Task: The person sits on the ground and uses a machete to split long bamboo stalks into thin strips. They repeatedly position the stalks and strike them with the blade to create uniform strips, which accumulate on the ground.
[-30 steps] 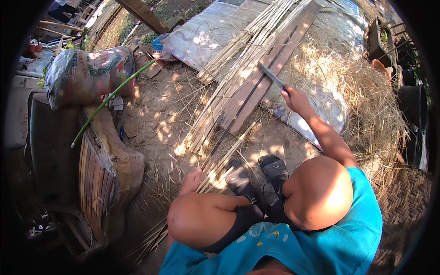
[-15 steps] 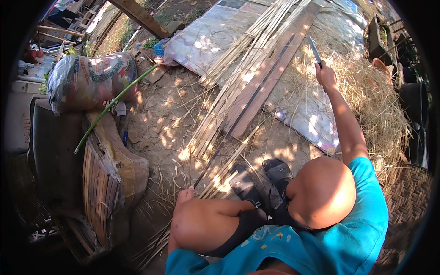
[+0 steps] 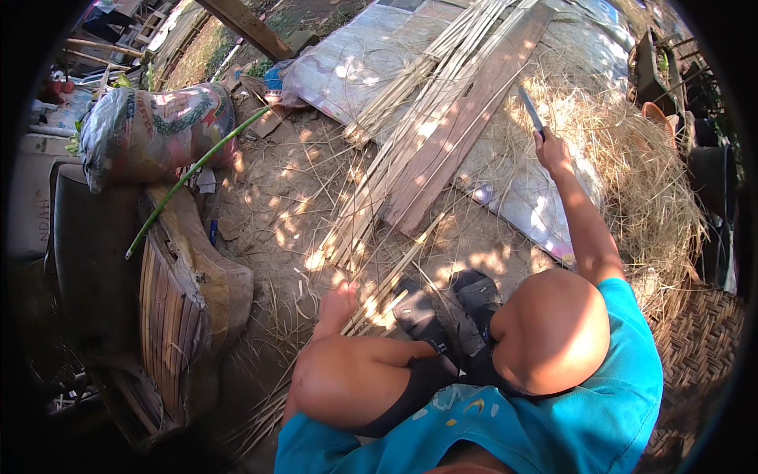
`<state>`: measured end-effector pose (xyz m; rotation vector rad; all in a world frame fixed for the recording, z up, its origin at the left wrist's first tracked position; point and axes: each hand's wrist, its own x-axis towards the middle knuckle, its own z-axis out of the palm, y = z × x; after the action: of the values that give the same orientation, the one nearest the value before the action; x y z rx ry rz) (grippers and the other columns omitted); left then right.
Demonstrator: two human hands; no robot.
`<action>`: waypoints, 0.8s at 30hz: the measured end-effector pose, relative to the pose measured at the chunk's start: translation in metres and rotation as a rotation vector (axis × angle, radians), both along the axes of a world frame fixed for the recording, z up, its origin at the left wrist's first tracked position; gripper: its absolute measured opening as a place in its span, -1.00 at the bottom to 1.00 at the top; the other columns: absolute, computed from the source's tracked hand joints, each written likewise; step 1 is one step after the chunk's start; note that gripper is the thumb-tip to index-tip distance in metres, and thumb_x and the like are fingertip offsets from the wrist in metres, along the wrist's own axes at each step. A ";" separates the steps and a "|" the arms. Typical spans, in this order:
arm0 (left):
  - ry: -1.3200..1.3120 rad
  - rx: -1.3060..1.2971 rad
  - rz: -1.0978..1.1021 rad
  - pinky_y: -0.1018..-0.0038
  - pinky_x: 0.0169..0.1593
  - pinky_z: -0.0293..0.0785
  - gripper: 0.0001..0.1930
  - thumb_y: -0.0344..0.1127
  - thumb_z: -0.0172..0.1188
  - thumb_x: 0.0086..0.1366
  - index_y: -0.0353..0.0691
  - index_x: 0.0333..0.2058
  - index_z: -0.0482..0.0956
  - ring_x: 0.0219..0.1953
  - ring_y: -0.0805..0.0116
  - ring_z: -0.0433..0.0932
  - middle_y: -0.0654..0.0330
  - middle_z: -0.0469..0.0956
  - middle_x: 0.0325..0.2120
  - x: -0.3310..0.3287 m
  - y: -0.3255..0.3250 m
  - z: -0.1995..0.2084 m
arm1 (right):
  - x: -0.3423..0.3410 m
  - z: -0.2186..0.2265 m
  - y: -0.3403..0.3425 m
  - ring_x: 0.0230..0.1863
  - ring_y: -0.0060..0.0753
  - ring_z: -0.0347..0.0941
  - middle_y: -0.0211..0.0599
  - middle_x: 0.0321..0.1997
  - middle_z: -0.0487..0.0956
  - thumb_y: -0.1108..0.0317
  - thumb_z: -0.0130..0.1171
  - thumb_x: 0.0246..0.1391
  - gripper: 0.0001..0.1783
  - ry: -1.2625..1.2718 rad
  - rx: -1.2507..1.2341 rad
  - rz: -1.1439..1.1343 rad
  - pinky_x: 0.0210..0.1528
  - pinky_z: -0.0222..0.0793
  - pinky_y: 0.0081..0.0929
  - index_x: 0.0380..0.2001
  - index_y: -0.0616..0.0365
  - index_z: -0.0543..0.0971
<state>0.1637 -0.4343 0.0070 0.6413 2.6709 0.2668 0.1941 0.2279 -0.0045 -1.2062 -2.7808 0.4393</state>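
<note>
a raised knife point(image 3: 529, 108), a low left hand point(image 3: 339, 304)

nearest, the left hand is just beyond the left knee point(image 3: 328, 379); it looks bunched, but i cannot tell whether it pinches anything. just right of that grip lie several loose strips point(image 3: 379, 306), then two dark sandals point(image 3: 417, 316). ahead of it, a bundle of pale strips point(image 3: 426, 130) lies alongside a reddish-brown board point(image 3: 478, 118). farther out, the right hand point(image 3: 555, 154) is wrapped around the knife, whose tip points away from that grip, over the straw point(image 3: 632, 182) and right of the board.

a slip seems the main risk: on a stroke towards the body, a loose hold or a springy strip could turn the knife at the right knee point(image 3: 553, 332). raw strip edges could also splinter the bare left hand.

counted: one knife, two hands, two knees, two sandals, one straw heap; beyond and left of the left grip, one full sack point(image 3: 158, 130) and one green stalk point(image 3: 189, 174). the strips overlap too much to count.
</note>
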 end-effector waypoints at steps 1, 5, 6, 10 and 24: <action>-0.056 0.131 0.013 0.01 -0.32 0.54 -0.59 -0.05 0.01 0.50 -0.28 -0.37 0.56 -0.45 -0.26 0.60 -0.16 0.55 -0.60 -0.006 0.006 0.000 | 0.003 -0.002 0.027 -0.26 0.31 0.61 0.10 -0.39 0.66 -0.05 -0.08 0.41 -0.57 0.094 0.001 -0.124 -0.13 0.48 0.20 -0.04 0.09 0.52; -0.359 0.445 0.158 0.25 -0.36 0.45 -0.55 -0.05 0.02 0.51 -0.29 -0.43 0.60 -0.56 0.08 0.52 0.03 0.50 -0.67 -0.020 0.018 0.004 | -0.004 0.011 -0.141 -0.28 0.32 0.59 0.14 -0.36 0.65 -0.02 -0.06 0.41 -0.54 0.143 -0.185 0.420 -0.18 0.50 0.13 0.07 0.14 0.47; -0.474 0.453 0.197 0.29 -0.39 0.43 -0.54 -0.04 0.01 0.52 -0.30 -0.43 0.60 -0.58 0.18 0.48 0.07 0.48 -0.68 -0.028 0.034 -0.002 | 0.012 0.013 -0.196 -0.26 0.32 0.60 0.16 -0.28 0.64 -0.08 -0.09 0.42 -0.53 0.106 -0.239 0.641 -0.16 0.50 0.13 0.12 0.02 0.44; -0.572 0.467 0.310 0.40 -0.49 0.30 -0.47 0.02 -0.02 0.54 -0.27 -0.52 0.56 -0.64 0.47 0.35 0.26 0.42 -0.70 0.020 -0.075 -0.025 | 0.023 0.028 -0.255 -0.36 0.18 0.62 0.04 -0.37 0.60 -0.16 -0.09 0.40 -0.53 -0.081 -0.292 0.922 -0.30 0.55 0.06 0.14 -0.13 0.43; -0.599 0.443 0.311 0.47 -0.46 0.26 -0.48 0.16 0.12 0.45 -0.20 -0.49 0.56 -0.60 0.53 0.30 0.37 0.39 -0.68 -0.006 -0.023 -0.042 | -0.003 0.005 -0.135 -0.31 0.29 0.59 0.13 -0.38 0.65 -0.06 0.01 0.37 -0.56 0.084 -0.132 0.622 -0.26 0.50 0.07 0.02 0.07 0.51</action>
<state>0.1582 -0.4571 -0.0353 0.2019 2.1183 0.9856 0.1914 0.0931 0.0002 -0.2898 -3.0379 0.6979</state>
